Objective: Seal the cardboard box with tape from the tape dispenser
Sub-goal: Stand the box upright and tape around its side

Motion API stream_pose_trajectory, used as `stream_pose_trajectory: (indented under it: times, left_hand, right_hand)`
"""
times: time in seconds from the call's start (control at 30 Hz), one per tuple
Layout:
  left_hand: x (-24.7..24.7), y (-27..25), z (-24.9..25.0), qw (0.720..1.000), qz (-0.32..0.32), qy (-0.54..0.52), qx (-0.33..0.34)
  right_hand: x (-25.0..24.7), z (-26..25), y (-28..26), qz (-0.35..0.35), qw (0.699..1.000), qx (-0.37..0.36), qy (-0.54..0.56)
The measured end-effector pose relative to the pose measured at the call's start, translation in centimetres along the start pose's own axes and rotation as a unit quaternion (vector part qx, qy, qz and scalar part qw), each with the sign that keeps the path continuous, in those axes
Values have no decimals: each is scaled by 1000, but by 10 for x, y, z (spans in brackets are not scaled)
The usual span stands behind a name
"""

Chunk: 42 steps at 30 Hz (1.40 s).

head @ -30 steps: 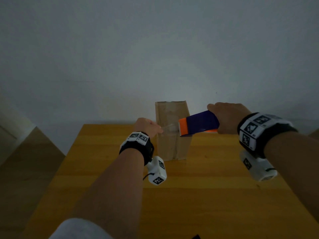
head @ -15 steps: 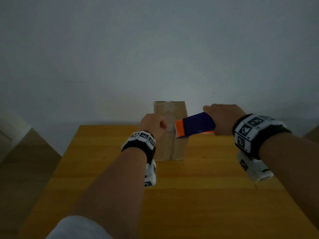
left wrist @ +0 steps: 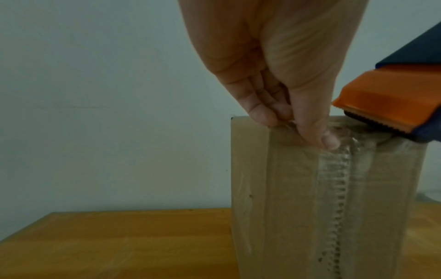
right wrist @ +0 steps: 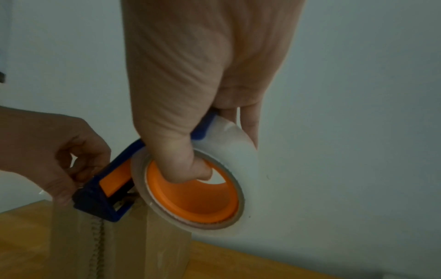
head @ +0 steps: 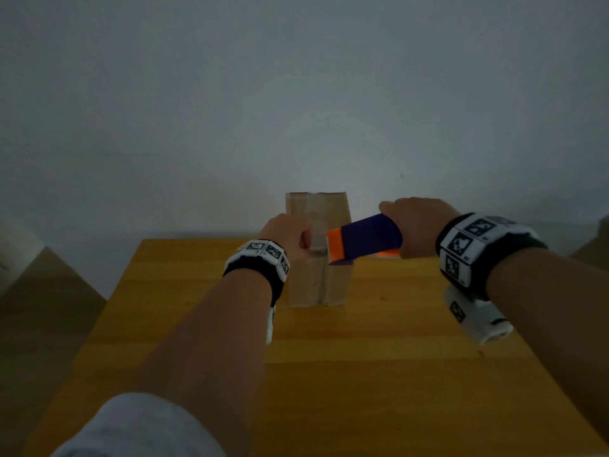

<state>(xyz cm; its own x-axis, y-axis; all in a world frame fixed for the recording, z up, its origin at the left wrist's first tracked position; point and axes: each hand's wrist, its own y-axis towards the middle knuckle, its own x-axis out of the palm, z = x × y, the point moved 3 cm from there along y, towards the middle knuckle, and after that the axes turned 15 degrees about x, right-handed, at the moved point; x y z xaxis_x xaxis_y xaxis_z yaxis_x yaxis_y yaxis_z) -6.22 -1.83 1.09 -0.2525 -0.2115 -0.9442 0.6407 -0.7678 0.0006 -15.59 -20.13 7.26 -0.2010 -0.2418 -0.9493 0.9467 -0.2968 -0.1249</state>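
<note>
A tall brown cardboard box (head: pixel 318 282) (left wrist: pixel 298 198) (right wrist: pixel 164 251) stands upright on the wooden table, its taped centre seam facing me. My right hand (head: pixel 417 229) (right wrist: pixel 198 105) grips the blue and orange tape dispenser (head: pixel 365 240) (right wrist: pixel 190 188), thumb inside the orange core of the clear tape roll. The dispenser's orange toothed blade (left wrist: pixel 386 109) sits at the box's top edge. My left hand (head: pixel 290 235) (left wrist: pixel 298 122) pinches the free end of the clear tape (left wrist: pixel 353 139) at the box's top front edge.
The yellow wooden table (head: pixel 329 374) (left wrist: pixel 107 245) reaches up to a plain grey wall (head: pixel 296 110) right behind the box. A brown shape (head: pixel 43 291) lies off the table's left edge. A white sleeve (head: pixel 138 427) shows at the bottom.
My left hand has moved up and right to the box's top front edge with the tape end. The dispenser has shifted left and down, closing the gap to the left hand.
</note>
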Motion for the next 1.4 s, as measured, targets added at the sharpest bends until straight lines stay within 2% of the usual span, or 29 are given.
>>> stream_pose_trajectory:
  times: [0.37,0.87,1.4]
  left_hand:
    - [4,3,-4,1000,-3,-3,-31]
    - [4,2,-7,999,5,-14,-35]
    - [3,9,-7,999,2,-16,-39]
  right_hand:
    - [6,11,-5,-2,999,16,44]
    - [21,21,-11,5,997,18,76]
    - [40,56,-14,-5,995,64,80]
